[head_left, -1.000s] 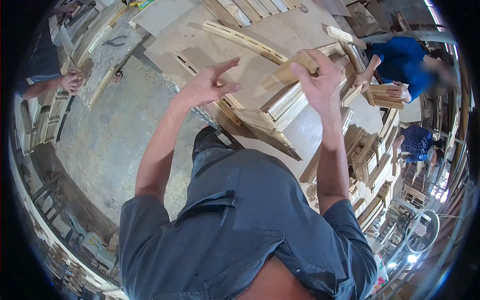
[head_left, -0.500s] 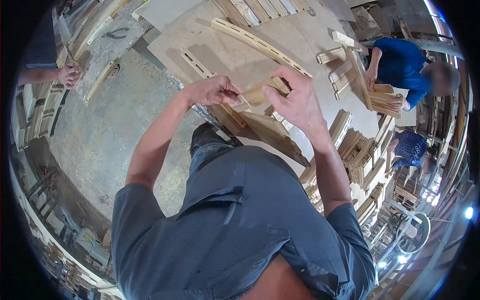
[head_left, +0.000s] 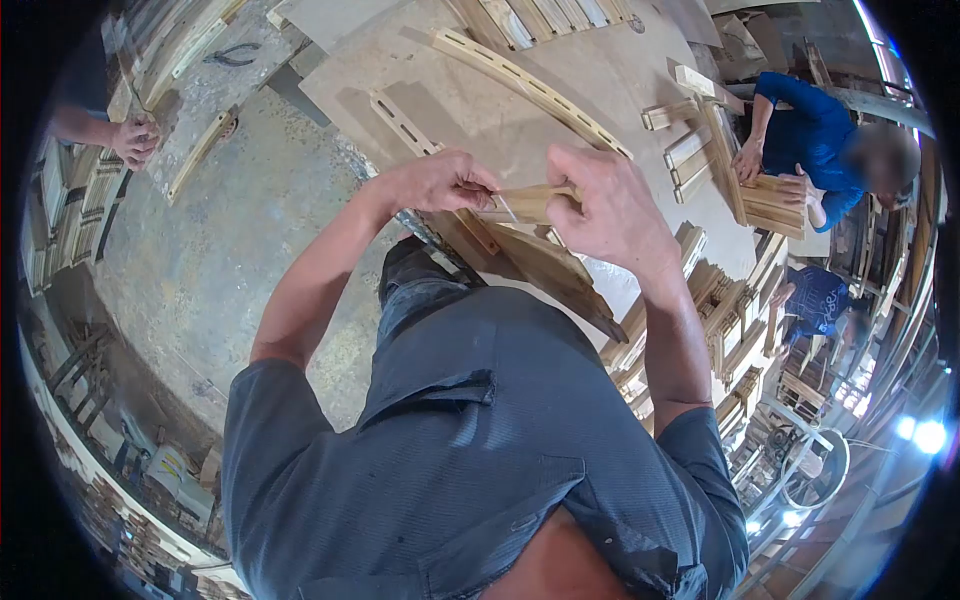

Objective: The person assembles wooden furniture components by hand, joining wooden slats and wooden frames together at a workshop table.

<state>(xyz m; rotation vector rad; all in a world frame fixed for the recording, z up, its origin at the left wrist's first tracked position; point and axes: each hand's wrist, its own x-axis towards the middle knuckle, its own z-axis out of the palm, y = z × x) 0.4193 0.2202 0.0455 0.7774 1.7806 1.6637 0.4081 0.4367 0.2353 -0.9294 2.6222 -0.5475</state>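
My right hand (head_left: 610, 210) is closed around one end of a short wooden piece (head_left: 530, 204), held in front of my body. At its other end is my left hand (head_left: 445, 184), fingers pinched together. From those fingertips a thin white stick (head_left: 508, 208) slants across the wood; its kind is too small to tell. Below the hands a wide wooden board (head_left: 555, 270) leans at the table's edge. Beyond them, a short slotted rail (head_left: 400, 122) and a long slotted rail (head_left: 530, 90) lie on the table (head_left: 460, 110).
At the right, a person in blue (head_left: 805, 140) handles wooden slats (head_left: 775, 203); another person (head_left: 818, 300) is farther along. Stacked wooden parts (head_left: 720, 310) stand right of me. At the left, a person's hand (head_left: 135, 140) is near a bench with pliers (head_left: 232, 55).
My left hand and the white stick have shifted slightly right. My right hand has turned over the wooden piece, its fingers curling more. The person in blue has lifted one hand a little.
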